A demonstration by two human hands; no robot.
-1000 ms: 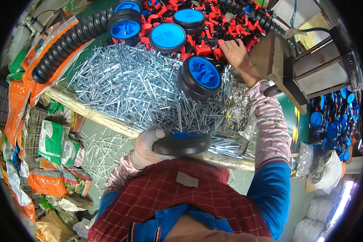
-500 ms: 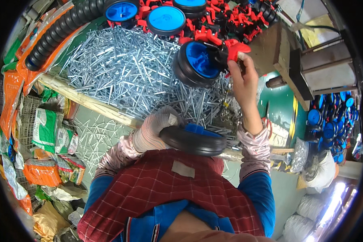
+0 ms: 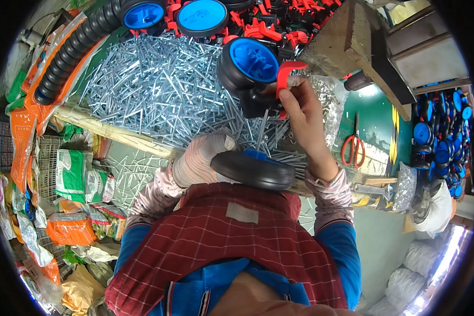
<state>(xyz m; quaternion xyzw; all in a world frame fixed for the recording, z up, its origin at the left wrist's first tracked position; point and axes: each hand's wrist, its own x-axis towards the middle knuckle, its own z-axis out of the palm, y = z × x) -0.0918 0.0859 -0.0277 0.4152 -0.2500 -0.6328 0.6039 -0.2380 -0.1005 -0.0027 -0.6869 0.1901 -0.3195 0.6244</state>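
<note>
My left hand (image 3: 203,158), in a pale glove, grips a black wheel with a blue hub (image 3: 254,169) held edge-on close to my chest. My right hand (image 3: 300,113) is bare and pinches a red plastic bracket (image 3: 285,76) just above the workbench. The bracket is beside another black wheel with a blue hub (image 3: 247,63) that lies on a heap of shiny metal bolts (image 3: 158,89). My red checked apron fills the lower middle of the view.
More blue-hub wheels (image 3: 200,16) and a pile of red brackets (image 3: 295,16) lie at the back. A black corrugated hose (image 3: 73,52) runs at the left. Red-handled scissors (image 3: 353,145) rest on a green surface; a wooden block (image 3: 347,47) stands right. Bags crowd the floor at left.
My right hand has drawn back from the red bracket pile toward me, holding a red bracket. The wheel in my left hand has stayed near my chest.
</note>
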